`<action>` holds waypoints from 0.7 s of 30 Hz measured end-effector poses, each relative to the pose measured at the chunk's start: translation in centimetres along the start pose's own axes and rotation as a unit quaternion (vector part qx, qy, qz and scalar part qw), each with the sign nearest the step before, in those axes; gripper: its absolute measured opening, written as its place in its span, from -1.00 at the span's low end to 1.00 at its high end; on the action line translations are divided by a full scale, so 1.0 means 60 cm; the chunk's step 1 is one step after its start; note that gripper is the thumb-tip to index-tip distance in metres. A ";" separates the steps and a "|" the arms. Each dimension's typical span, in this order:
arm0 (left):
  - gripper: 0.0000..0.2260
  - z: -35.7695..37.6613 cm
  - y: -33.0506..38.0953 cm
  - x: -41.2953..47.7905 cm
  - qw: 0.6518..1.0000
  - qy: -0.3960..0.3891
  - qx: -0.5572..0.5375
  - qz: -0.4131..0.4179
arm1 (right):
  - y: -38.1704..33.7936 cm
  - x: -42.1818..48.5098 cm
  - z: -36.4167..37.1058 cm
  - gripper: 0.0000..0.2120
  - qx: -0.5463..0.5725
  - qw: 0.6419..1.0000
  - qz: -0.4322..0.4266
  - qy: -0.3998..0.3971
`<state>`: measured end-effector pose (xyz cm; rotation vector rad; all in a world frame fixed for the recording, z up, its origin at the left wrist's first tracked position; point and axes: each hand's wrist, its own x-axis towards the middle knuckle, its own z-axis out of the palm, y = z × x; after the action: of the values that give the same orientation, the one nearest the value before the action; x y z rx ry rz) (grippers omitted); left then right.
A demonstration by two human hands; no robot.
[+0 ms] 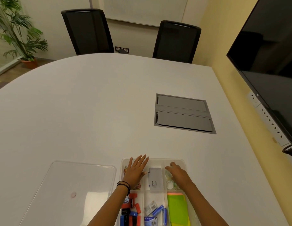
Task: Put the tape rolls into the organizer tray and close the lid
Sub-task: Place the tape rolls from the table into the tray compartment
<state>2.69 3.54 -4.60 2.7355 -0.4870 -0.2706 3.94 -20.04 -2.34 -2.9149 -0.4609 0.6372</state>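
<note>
A clear plastic organizer tray (158, 159) with several compartments sits at the table's near edge. Clear tape rolls (169, 182) lie in its far right compartment. My right hand (178, 174) reaches into that compartment over the rolls, fingers curled; whether it grips one is hidden. My left hand (136, 170) lies flat and spread over the far left compartment, holding nothing. The clear lid (73, 185) lies flat on the table to the left of the tray.
The tray also holds a grey Camlin box (156, 179), red, blue and black clips (131, 209), staple boxes (154, 209) and green and yellow sticky notes (178, 209). A grey cable hatch (183, 114) is set into the white table. Two black chairs stand beyond; a screen hangs at right.
</note>
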 end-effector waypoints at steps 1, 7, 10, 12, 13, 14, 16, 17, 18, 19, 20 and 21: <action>-0.46 0.000 0.000 0.000 1.000 -0.001 0.002 0.000 | -0.002 0.001 -0.001 -0.53 -0.005 1.000 -0.007 -0.001; -0.46 0.002 0.000 0.001 1.000 0.005 0.010 0.000 | -0.003 0.006 -0.006 -0.54 0.004 1.000 -0.008 -0.012; -0.45 0.002 0.000 0.001 1.000 0.001 0.011 -0.003 | -0.005 0.008 -0.006 -0.53 0.020 1.000 0.002 -0.022; -0.45 0.001 0.000 0.001 1.000 -0.005 0.008 -0.004 | -0.012 0.009 -0.003 -0.56 0.023 0.999 0.016 -0.029; -0.45 0.001 0.000 0.001 1.000 -0.007 0.007 -0.004 | -0.016 0.010 -0.002 -0.58 0.022 0.999 0.025 -0.029; -0.45 0.001 0.000 0.000 1.000 -0.008 0.007 -0.004 | -0.020 0.011 0.000 -0.60 0.025 0.999 0.035 -0.025; -0.45 0.001 0.000 0.000 1.000 -0.011 0.009 -0.005 | -0.026 0.012 0.003 -0.65 0.041 0.997 0.060 -0.012; -0.45 0.001 -0.001 0.000 1.000 -0.012 0.009 -0.007 | -0.028 0.012 0.005 -0.66 0.051 0.996 0.074 -0.004; -0.45 0.001 0.000 0.000 1.000 -0.013 0.010 -0.008 | -0.029 0.011 0.007 -0.66 0.058 0.994 0.087 0.005; -0.45 0.001 0.000 0.000 1.000 -0.013 0.011 -0.009 | -0.032 0.011 0.010 -0.65 0.065 0.993 0.100 0.014; -0.46 0.000 0.000 0.000 1.000 -0.014 0.012 -0.010 | -0.035 0.011 0.013 -0.66 0.071 0.991 0.114 0.023; -0.46 0.000 0.001 0.001 1.000 -0.015 0.014 -0.011 | -0.038 0.010 0.015 -0.67 0.076 0.988 0.128 0.030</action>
<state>2.71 3.49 -4.61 2.7691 -0.4731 -0.3117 3.48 -17.62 -2.95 -2.8590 -0.0265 0.5831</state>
